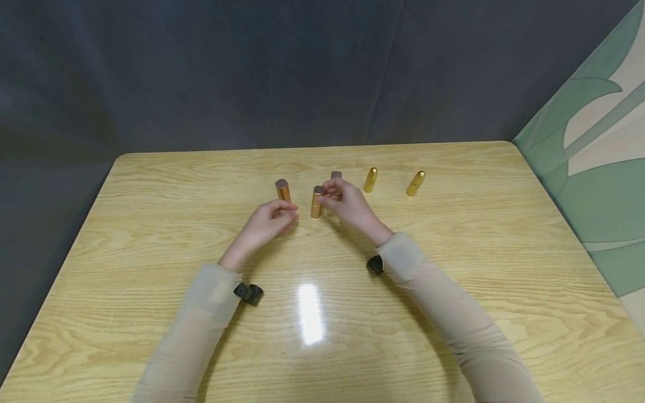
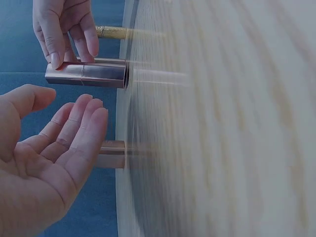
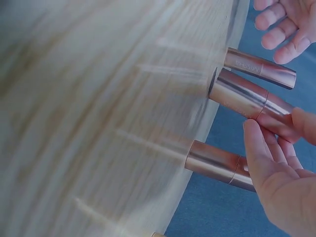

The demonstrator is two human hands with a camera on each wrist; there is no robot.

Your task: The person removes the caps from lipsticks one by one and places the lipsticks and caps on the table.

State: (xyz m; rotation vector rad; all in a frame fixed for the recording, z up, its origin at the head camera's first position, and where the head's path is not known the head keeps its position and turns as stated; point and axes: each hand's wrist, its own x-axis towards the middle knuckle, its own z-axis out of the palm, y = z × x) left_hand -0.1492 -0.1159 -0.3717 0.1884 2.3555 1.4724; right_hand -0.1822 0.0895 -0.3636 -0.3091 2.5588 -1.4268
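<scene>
Tube (image 1: 316, 207) (copper-coloured, nearly upright) extends below the pinching right hand (image 1: 350, 205).

Indoor spot, apparently arranged for filming; whether home or office cannot be told. A glossy, pale wood-grain tabletop (image 1: 529, 252) is backed by a dark blue-grey, cloth-like backdrop (image 1: 252, 73). At right, a leaf-patterned surface (image 1: 599, 196) in green and cream is seen, material unclear. Small black cameras (image 1: 248, 293) are worn at the wrists.

Beige sleeves (image 1: 458, 322), small black wrist cameras (image 1: 248, 293)
</scene>
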